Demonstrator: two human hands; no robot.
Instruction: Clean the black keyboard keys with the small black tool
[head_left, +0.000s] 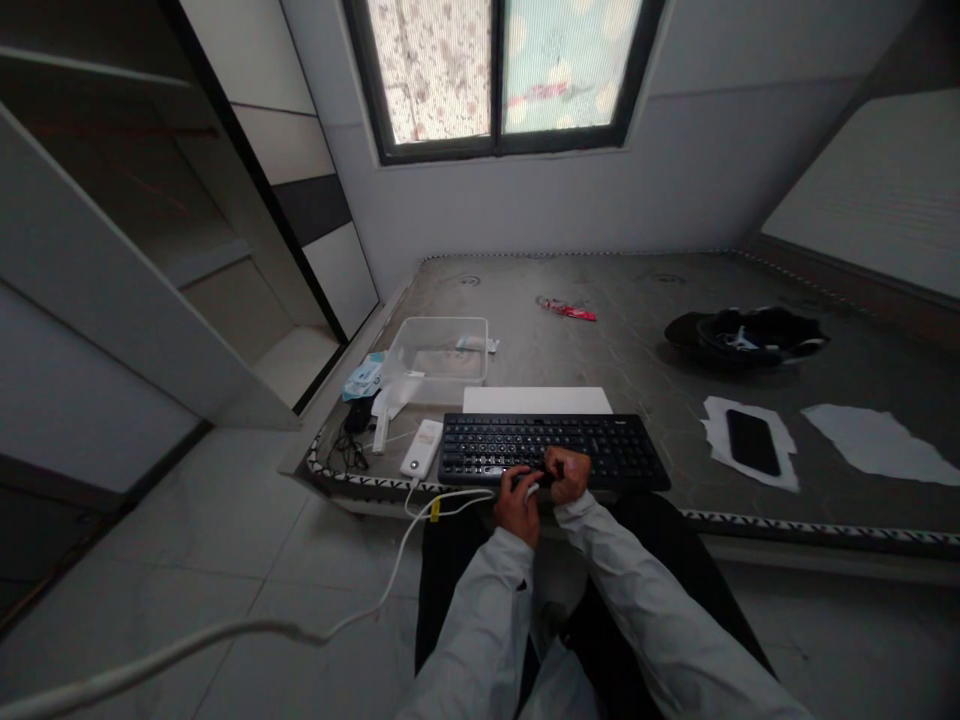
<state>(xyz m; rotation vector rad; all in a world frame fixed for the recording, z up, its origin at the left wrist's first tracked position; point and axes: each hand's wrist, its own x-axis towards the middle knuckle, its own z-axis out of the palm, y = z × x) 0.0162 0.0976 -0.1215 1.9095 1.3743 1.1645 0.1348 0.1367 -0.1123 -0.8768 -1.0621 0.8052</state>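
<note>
Pale sleeves (480, 620) fill the near view for me, leading up to two hands meeting at the near edge of the bed (622, 290). From my remote seat, I judge the small white piece (532, 490) the likeliest loss: it is in the left hand (517, 508), close to the gap between the dark-clad legs (450, 580), so a slackened pinch could drop it to the floor (322, 560). A careless pull might catch the white cable (397, 580) looping beside that hand and drag the white device (422, 450) off the edge. Pressing down with the right hand (568, 474) could shove the black keyboard (495, 445) beneath it. Both forearms angle inward; the left hand points up and away, while the right bends into a fist. Left grip is pinched on the piece; right looks curled, but I cannot tell whether it grasps anything.
</note>
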